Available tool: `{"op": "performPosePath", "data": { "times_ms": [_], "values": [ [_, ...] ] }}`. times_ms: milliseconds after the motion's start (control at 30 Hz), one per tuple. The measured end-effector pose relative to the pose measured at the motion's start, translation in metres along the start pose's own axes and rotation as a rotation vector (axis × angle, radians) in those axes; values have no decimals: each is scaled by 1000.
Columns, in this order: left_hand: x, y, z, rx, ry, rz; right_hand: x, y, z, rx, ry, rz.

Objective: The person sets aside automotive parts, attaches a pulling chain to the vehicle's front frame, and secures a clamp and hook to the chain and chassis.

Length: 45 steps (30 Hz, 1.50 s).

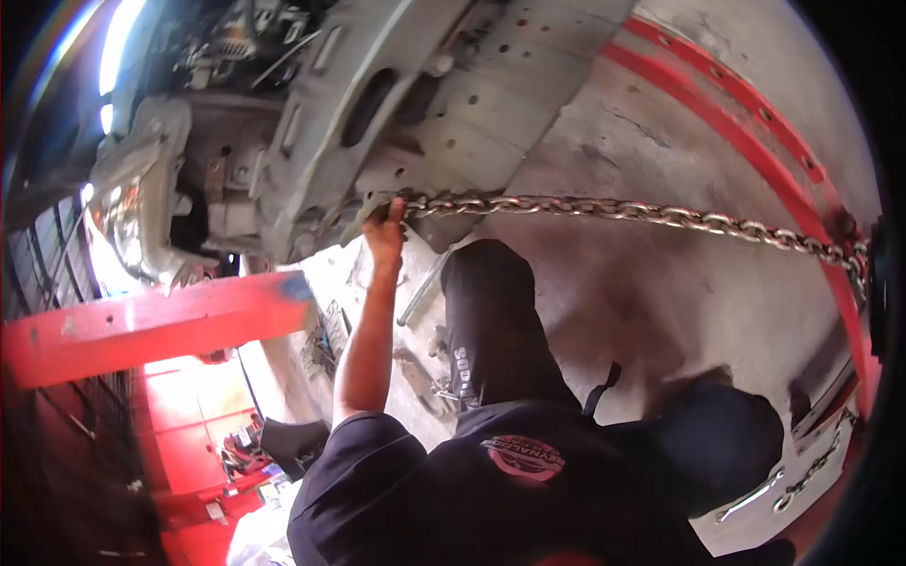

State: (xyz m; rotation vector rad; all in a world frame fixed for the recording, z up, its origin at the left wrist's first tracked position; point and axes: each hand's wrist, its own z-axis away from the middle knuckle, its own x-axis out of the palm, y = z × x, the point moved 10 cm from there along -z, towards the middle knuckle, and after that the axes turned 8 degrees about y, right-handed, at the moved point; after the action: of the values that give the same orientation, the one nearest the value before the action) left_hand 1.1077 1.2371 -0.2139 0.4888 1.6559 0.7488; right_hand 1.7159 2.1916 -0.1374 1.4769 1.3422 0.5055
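My left hand (pixel 385 231) is raised at the vehicle's underside, fingers closed around the end of a heavy metal chain (pixel 604 206) where it meets the grey frame (pixel 373 90). From there the chain runs taut to the right, to a red curved beam (pixel 746 127). The exact fitting under my fingers is hard to make out. My right hand does not show.
A thick red beam (pixel 160 325) crosses the left side below the car parts. On the concrete floor (pixel 623 311) lie a metal bar (pixel 422 286), a wrench (pixel 752 495) and a shorter chain (pixel 813 470). Red shelving (pixel 189 406) holding small items stands lower left.
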Motion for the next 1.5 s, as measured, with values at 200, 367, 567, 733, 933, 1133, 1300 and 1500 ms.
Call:
{"op": "performPosePath", "data": {
  "times_ms": [200, 367, 567, 733, 933, 1133, 1300, 1500],
  "values": [
    [2, -4, 18, 22, 31, 135, 5, -10, -19, -52, 160, -11],
    [0, 1, 23, 103, 38, 157, 53, 0, 31, -12, 149, -2],
    [7, -7, 24, -21, 3, 82, 127, -4, 83, 451, 417, 321],
    [7, -53, 10, -96, -9, 225, 26, 2, 22, 479, 24, -720],
    [13, -58, 8, 225, -9, -56, -74, 27, -4, 624, 39, -742],
    [43, 12, 144, 144, -441, -438, -60, 27, -13, 568, -266, -830],
    [24, 141, 301, -12, -1100, -260, -102, 76, 27, 997, -109, -1214],
    [-37, 293, 378, -225, -1393, -382, -89, 66, 284, 1864, -935, -1638]
  ]
}}
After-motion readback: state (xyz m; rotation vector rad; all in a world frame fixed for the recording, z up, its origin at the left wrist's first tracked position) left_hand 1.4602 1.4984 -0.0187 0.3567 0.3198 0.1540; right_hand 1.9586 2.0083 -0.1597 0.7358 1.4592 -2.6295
